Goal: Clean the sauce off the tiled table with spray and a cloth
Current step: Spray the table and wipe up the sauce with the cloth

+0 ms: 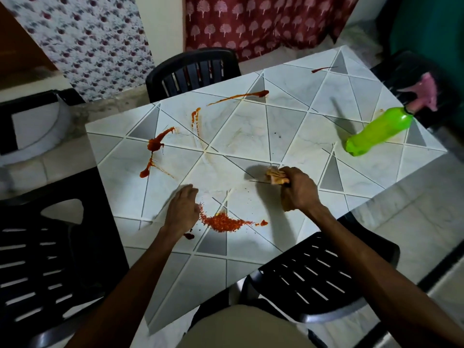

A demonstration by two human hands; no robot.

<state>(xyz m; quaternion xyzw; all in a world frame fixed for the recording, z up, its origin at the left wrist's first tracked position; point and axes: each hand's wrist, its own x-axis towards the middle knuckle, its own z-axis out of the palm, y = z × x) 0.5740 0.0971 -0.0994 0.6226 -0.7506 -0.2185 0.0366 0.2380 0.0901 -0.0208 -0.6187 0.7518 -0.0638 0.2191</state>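
The right hand point(298, 189), at centre right of the frame, clenched a crumpled, orange-stained cloth point(275, 177) against the tiled surface point(251, 136). The left hand point(182, 209), lower and to its left, rested on the tiles with fingers loosely bent, grasping nothing. Just beside it, toward the lower middle, lay a speckled patch of red sauce point(221, 222). Thicker splashes sat at centre left, and thin streaks ran toward the upper right. The green spray bottle point(379, 131) with a pink trigger stood near the surface's right edge, well apart from the cloth. Black plastic chairs point(193, 69) ringed the surface, one under the right forearm. A red patterned curtain point(251, 21) hung at the top.
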